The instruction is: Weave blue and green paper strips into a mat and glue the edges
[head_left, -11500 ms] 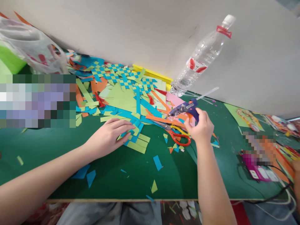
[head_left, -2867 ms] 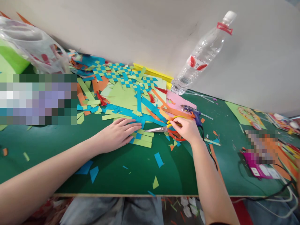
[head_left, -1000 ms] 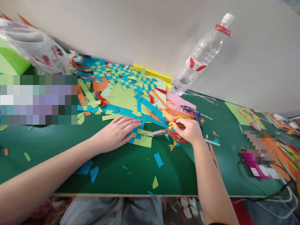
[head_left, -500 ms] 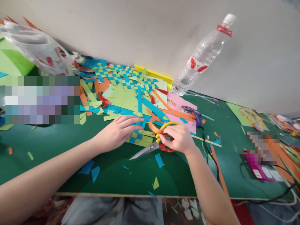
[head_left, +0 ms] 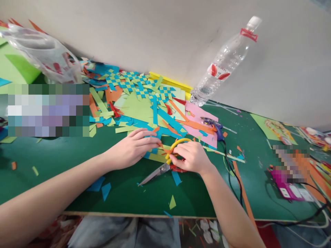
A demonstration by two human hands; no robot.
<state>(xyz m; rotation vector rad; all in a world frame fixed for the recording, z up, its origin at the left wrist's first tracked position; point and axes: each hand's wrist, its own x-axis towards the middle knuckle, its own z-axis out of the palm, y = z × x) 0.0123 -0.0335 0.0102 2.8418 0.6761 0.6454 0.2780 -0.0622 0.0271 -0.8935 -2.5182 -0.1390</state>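
My right hand (head_left: 192, 156) is closed around the handles of a pair of scissors (head_left: 155, 174), one handle yellow and the other red. The blades look shut and point down to the left, over the green table. An orange paper strip (head_left: 166, 150) runs from the right fingers to my left hand (head_left: 134, 147), whose fingertips pinch its other end. Beneath both hands lies a woven piece of blue and green paper (head_left: 157, 157), partly covered by them.
Woven blue-and-green paper (head_left: 137, 84), loose strips and red tassels (head_left: 169, 109) are heaped at the back. A plastic bottle (head_left: 219, 65) stands by the wall. A corded glue gun (head_left: 218, 131) rests on pink paper (head_left: 203, 120). A plastic-bagged container (head_left: 51, 51) is at left.
My left fingers have moved slightly right and taken hold of the orange strip. My right hand, with the scissors, has shifted left and a little toward me.
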